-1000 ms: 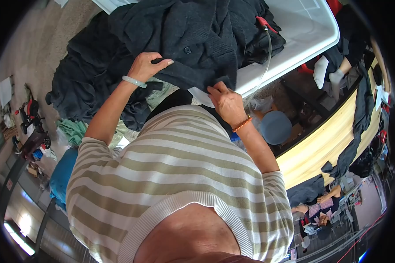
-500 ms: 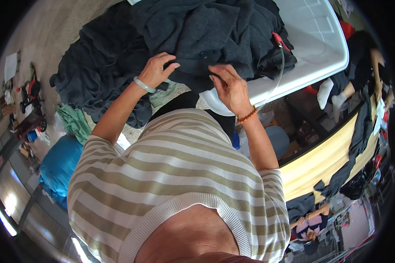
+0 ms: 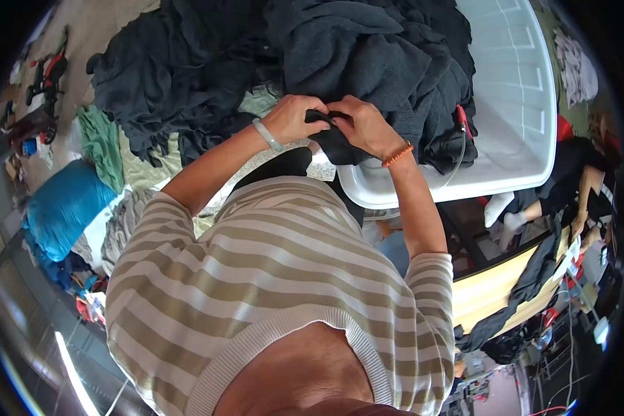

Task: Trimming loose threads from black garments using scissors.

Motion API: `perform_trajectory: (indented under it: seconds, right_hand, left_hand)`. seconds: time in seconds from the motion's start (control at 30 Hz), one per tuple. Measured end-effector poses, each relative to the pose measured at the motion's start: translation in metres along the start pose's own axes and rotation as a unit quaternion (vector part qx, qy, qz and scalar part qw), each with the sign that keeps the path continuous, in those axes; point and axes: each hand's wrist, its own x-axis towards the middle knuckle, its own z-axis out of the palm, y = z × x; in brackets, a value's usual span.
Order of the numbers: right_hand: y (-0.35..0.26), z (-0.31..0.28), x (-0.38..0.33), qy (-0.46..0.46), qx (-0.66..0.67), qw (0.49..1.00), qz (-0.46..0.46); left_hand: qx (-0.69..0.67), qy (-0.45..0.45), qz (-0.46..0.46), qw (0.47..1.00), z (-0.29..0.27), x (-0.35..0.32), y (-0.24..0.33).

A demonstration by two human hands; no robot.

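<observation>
A dark charcoal knit garment [image 3: 367, 59] lies in loose folds over the white plastic tub [image 3: 513, 177], one edge hanging toward me. My left hand [image 3: 296, 119] pinches that edge between thumb and fingers. Close beside it, my right hand [image 3: 365, 128] grips the same edge, so the fabric is bunched between the two hands. To the left, more dark clothing [image 3: 166, 69] is heaped. A red-handled tool [image 3: 462, 119] with a pale cord rests on the cloth right of my right hand.
A stuffed blue bag [image 3: 73, 204] and a green cloth [image 3: 100, 142] lie on the left. At right stands a wooden-topped table [image 3: 492, 295] with dark fabric strips. Beyond the tub, another person's legs in white socks [image 3: 498, 208] show, with a grey cloth pile [image 3: 575, 66] behind.
My hands have come together, from apart over the garment to gripping its edge side by side. The garment's folds have shifted, and the view has turned slightly.
</observation>
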Motion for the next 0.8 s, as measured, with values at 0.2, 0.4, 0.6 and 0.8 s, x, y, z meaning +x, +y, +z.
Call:
perform_trajectory:
  seconds: [0.2, 0.4, 0.6, 0.8]
  right_hand:
    - [-0.019, -0.010, -0.003, 0.040, -0.031, 0.995, 0.082]
    - [-0.020, -0.019, -0.015, 0.008, 0.126, 0.968, 0.219]
    - [-0.015, -0.027, -0.019, -0.052, 0.186, 0.959, 0.207]
    - [-0.005, -0.035, -0.026, -0.056, 0.231, 0.934, 0.268]
  left_hand:
    - [-0.002, 0.068, -0.008, 0.998, 0.014, 0.004, -0.008]
    - [0.032, 0.097, 0.176, 0.979, 0.015, 0.000, -0.006]
    - [0.111, 0.019, 0.258, 0.959, 0.012, 0.001, -0.009]
    - [-0.062, 0.036, 0.247, 0.966, 0.012, 0.008, 0.003]
